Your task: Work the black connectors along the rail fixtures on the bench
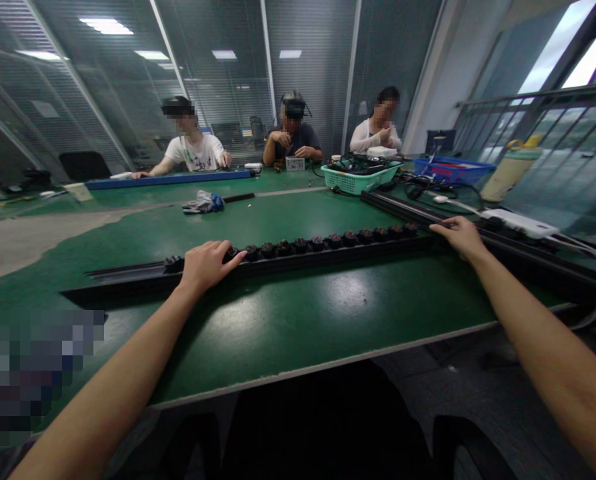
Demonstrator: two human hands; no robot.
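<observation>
A long black rail (298, 262) lies across the table in front of me, with a row of round black socket-like pieces (317, 243) seated along it. Over the left part of the rail, my left hand (205, 267) has its fingers and thumb closed around one of these pieces; the fingertips are partly hidden. One more piece (174, 264) sits left of that hand. My right hand (461, 237) is at the rail's far right end, thumb and fingers closing on it. What lies under its fingers is mostly hidden.
Other black rails (403, 208) lie at the right, beside a white power strip (521, 223) and cables. Behind are a green basket (361, 181), a blue basket (458, 171) and a tumbler (511, 172). Grey gloves (203, 202) lie mid-table. Several people sit across from me.
</observation>
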